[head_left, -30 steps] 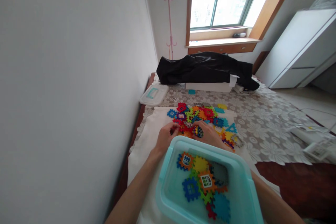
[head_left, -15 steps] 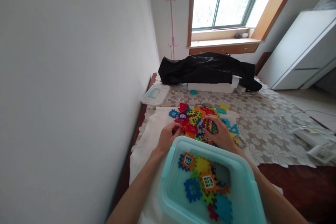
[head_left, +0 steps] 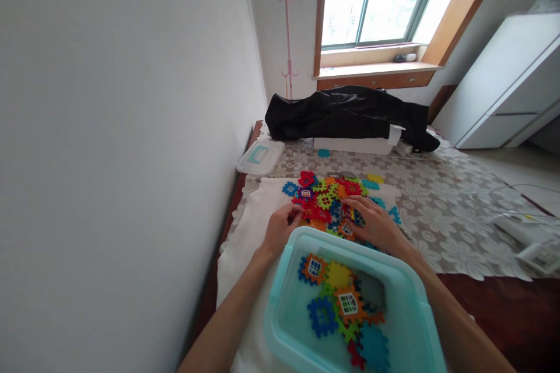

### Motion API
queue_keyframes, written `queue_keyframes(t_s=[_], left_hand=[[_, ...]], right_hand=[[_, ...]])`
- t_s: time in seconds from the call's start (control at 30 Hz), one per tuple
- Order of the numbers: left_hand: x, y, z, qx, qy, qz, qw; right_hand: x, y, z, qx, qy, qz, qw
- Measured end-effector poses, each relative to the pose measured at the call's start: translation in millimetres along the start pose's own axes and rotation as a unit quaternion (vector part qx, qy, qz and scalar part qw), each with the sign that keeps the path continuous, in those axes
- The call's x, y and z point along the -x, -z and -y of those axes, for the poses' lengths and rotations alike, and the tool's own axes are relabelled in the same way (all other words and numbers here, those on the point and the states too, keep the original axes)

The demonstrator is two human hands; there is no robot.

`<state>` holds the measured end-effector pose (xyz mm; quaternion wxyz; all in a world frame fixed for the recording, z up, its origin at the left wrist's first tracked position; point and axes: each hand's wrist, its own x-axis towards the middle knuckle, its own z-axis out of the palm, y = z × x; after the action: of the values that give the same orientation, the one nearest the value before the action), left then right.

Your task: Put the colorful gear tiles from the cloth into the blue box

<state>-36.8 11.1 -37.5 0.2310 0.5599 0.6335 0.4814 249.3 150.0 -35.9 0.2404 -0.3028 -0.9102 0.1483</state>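
My right hand (head_left: 376, 224) is closed around a small stack of multicoloured interlocking plastic building pieces (head_left: 359, 218), low over the loose pile; its fingers cover much of the stack. At the pile's left edge is my left hand (head_left: 282, 226), fingers curled together beside red pieces (head_left: 321, 214); whatever they pinch, if anything, is hidden. Between my forearms stands a turquoise plastic bin (head_left: 280, 303). Inside lie an orange window piece (head_left: 349, 304), a blue window piece (head_left: 322, 316), a yellow piece (head_left: 339, 274), a light-blue piece (head_left: 374, 347) and others.
The pile rests on a white cloth (head_left: 249, 227) over a flowered tablecloth (head_left: 464, 245). A white lid (head_left: 260, 157) with a turquoise handle lies by the left wall. Black fabric (head_left: 345, 113) covers a white box at the back. White cables and a device (head_left: 540, 253) are at right.
My right hand has lowered and flattened over the pile, moving slightly right, and now hides more of the multicoloured stack. My left hand has stayed almost still.
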Motion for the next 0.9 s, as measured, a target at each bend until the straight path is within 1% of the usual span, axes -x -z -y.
queue_keyframes(t_s=[0.13,0.3,0.5,0.67,0.77,0.9], left_hand=[[0,-0.7,2,-0.003,0.001,0.001,1.000],[0,-0.7,3,-0.006,0.000,0.001,1.000],[-1,-0.7,3,-0.003,0.000,0.003,1.000],[-1,-1.3,6,-0.002,-0.001,0.005,1.000],[-1,-1.7,8,-0.001,-0.003,0.003,1.000],[-1,-1.8,9,-0.005,-0.003,0.000,1.000]], right_hand=[[-1,-6,2,0.020,-0.005,0.012,1.000],[-4,-11,13,0.035,-0.028,0.026,0.999],[-11,-12,27,0.059,-0.087,0.026,0.994],[-18,-12,38,0.115,-0.139,0.045,0.983],[-20,-10,44,0.131,-0.149,0.059,0.978],[-23,-9,49,0.141,-0.152,0.063,0.976]])
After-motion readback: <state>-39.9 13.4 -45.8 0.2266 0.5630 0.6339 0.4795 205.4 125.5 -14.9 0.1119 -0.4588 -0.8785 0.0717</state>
